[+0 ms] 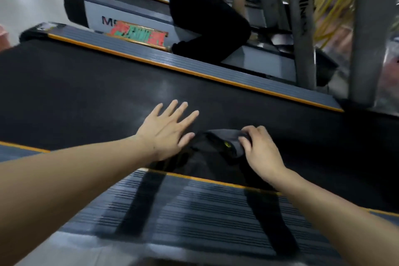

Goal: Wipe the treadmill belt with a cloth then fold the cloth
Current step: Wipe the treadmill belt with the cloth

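Folding stage, judging by the dark cloth (207, 153) bunched on the treadmill belt (86, 97) near its front rail (194, 205), right hand (257, 151) pinching a grey corner, left hand (166, 131) flat, fingers spread, pinning the other side; next, carrying that corner across squarely

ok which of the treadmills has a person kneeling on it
The second treadmill, the one beyond the belt being wiped: a person in black kneels on it. The nearest carries only the hands and cloth.

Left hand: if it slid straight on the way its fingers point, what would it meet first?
Probably only bare treadmill belt, then the orange-edged far side rail; the left hand points past the cloth.
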### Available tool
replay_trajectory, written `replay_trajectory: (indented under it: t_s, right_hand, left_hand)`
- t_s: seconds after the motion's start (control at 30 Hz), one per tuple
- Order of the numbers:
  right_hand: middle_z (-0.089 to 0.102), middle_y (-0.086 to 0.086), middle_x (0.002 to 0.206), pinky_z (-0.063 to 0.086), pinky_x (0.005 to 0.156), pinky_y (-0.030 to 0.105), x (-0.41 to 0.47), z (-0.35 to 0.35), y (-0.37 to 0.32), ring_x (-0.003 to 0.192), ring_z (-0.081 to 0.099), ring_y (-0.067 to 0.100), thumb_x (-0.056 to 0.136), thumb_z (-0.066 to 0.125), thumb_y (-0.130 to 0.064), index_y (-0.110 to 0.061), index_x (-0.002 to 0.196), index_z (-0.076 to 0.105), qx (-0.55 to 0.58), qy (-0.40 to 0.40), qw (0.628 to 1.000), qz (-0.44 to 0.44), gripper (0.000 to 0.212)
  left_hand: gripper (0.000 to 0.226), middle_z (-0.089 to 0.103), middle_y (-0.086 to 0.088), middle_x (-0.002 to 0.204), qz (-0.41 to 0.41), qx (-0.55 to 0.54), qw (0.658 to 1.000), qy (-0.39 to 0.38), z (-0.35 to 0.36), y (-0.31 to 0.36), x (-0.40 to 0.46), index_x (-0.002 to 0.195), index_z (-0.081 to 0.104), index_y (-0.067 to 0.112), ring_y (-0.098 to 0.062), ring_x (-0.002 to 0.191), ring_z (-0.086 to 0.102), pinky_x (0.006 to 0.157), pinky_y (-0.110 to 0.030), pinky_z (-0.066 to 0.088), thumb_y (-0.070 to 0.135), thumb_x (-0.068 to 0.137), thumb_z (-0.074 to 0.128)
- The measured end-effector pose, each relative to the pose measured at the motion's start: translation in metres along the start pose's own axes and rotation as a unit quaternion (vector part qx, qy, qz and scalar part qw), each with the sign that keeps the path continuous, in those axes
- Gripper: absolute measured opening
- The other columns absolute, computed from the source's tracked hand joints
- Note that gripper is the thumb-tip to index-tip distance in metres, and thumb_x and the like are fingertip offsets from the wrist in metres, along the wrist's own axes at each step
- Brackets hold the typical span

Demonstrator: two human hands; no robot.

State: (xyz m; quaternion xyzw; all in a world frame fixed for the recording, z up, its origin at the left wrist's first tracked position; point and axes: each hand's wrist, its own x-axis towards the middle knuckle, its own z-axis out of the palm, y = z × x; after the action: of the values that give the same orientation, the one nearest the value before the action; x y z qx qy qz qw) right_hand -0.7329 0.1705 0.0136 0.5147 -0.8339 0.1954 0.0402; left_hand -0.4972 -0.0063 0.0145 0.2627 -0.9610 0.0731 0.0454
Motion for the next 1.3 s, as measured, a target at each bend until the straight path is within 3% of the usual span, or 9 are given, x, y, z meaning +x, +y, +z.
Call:
replay_trajectory:
  t_s: [0.27, 0.43, 0.67, 0.8, 0.93, 1.3]
  right_hand:
    - [0.047, 0.002, 0.105, 0.044, 0.075, 0.036, 0.047, -0.042, 0.163, 0.093, 0.052, 0.022, 0.100, 0.049, -0.036, -0.025, 0.108, 0.054, -0.024, 0.087, 0.988, 0.123, 0.015]
    - [0.048, 0.007, 0.106, 0.039, 0.070, 0.035, 0.059, -0.074, 0.255, 0.088, 0.047, 0.021, 0.099, 0.051, -0.035, -0.020, 0.111, 0.055, -0.050, 0.164, 0.968, 0.182, 0.020]
    - [0.047, 0.008, 0.110, 0.041, 0.075, 0.035, 0.050, -0.090, 0.353, 0.095, 0.053, 0.028, 0.099, 0.050, -0.036, -0.019, 0.112, 0.054, -0.044, 0.151, 0.955, 0.253, 0.022]
    - [0.048, 0.008, 0.111, 0.043, 0.075, 0.036, 0.044, -0.081, 0.366, 0.097, 0.053, 0.027, 0.100, 0.049, -0.037, -0.020, 0.114, 0.053, -0.045, 0.132, 0.959, 0.246, 0.022]
    - [0.046, 0.004, 0.109, 0.048, 0.078, 0.040, 0.040, -0.075, 0.357, 0.098, 0.053, 0.025, 0.100, 0.049, -0.039, -0.023, 0.110, 0.053, -0.035, 0.122, 0.963, 0.239, 0.019]
    - [0.045, 0.006, 0.112, 0.049, 0.085, 0.043, 0.018, -0.125, 0.302, 0.100, 0.053, 0.028, 0.101, 0.047, -0.037, -0.023, 0.112, 0.053, -0.058, 0.103, 0.954, 0.274, 0.018]
  left_hand:
    - [0.067, 0.001, -0.001, 0.171, -0.015, -0.138, 0.990, -0.006, 0.046, 0.127, 0.126, 0.161, -0.004, 0.038, -0.025, 0.157, -0.001, 0.125, -0.049, 0.011, 0.063, 0.100, 0.007]
    - [0.069, 0.004, -0.001, 0.171, 0.017, -0.149, 0.989, -0.010, 0.062, 0.202, 0.186, 0.161, -0.001, 0.037, -0.027, 0.157, 0.002, 0.124, -0.050, 0.013, 0.064, 0.097, 0.006]
    - [0.066, 0.006, -0.003, 0.170, 0.056, -0.173, 0.983, -0.002, 0.058, 0.298, 0.250, 0.161, 0.003, 0.038, -0.029, 0.157, 0.003, 0.123, -0.053, 0.014, 0.063, 0.100, 0.013]
    - [0.065, 0.005, -0.003, 0.170, 0.052, -0.159, 0.986, -0.028, 0.059, 0.328, 0.262, 0.160, 0.000, 0.041, -0.032, 0.156, 0.004, 0.121, -0.059, 0.014, 0.065, 0.100, 0.013]
    - [0.066, 0.003, -0.004, 0.170, 0.038, -0.158, 0.986, -0.041, 0.058, 0.335, 0.258, 0.160, 0.001, 0.040, -0.032, 0.156, 0.002, 0.122, -0.057, 0.013, 0.065, 0.100, 0.012]
    - [0.067, 0.006, -0.001, 0.170, 0.016, -0.199, 0.979, -0.039, 0.012, 0.296, 0.208, 0.161, 0.003, 0.039, -0.030, 0.156, 0.004, 0.122, -0.054, 0.014, 0.066, 0.100, 0.013]
